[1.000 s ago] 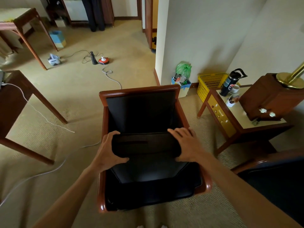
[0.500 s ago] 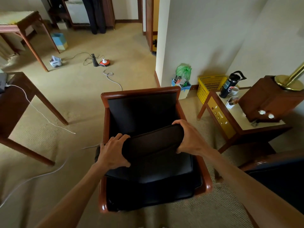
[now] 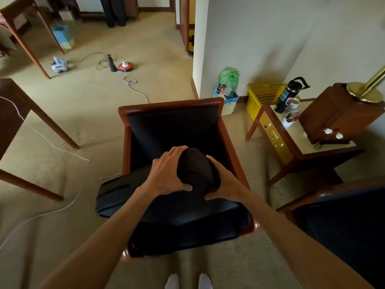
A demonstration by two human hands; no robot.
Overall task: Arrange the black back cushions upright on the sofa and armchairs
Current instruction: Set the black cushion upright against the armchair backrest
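A wooden armchair (image 3: pixel 169 106) with black upholstery stands in front of me. A black back cushion (image 3: pixel 116 197) lies tilted across its seat, its left end sticking out over the left armrest. One corner of the cushion is raised between my hands. My left hand (image 3: pixel 166 174) grips that raised corner from the left. My right hand (image 3: pixel 224 182) grips it from the right. A second black armchair (image 3: pixel 343 226) shows at the lower right edge.
A side table (image 3: pixel 300 147) with a black bottle (image 3: pixel 288 94), a cup and a brass lamp base stands right of the chair. A yellow basket (image 3: pixel 262 97) and a bag sit by the wall. White cables (image 3: pixel 41 213) cross the carpet at left, beside wooden table legs (image 3: pixel 52 126).
The cushion has swung round: its right end rose toward me and its left end now hangs past the left armrest. Both hands came together on the raised corner.
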